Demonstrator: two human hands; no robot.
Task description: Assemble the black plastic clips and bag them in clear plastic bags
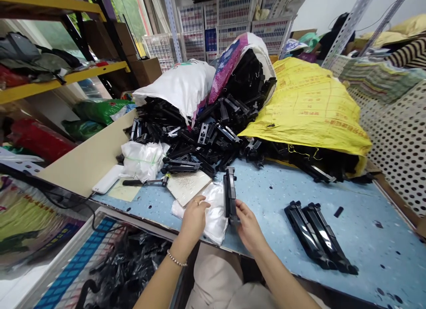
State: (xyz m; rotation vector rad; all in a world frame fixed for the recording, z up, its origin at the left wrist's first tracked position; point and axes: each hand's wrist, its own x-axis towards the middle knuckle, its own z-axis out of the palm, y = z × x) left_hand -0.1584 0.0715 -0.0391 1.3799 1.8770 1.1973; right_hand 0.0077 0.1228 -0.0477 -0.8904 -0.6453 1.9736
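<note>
Your forearms (161,273) cross the bench's (266,193) near edge. Your right hand (248,222), fingers closed, holds a black part (229,193) above it. Your left hand (195,218) half-curls by plastic bags (216,213); I cannot tell its grip. Two more black parts (309,236) lie toward the right edge; farther back, a yellow sack (299,89) bears red print (314,113) too blurred to read.

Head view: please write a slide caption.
Right hand holds a black part upright at a blue table, left hand near plastic bags.
</note>
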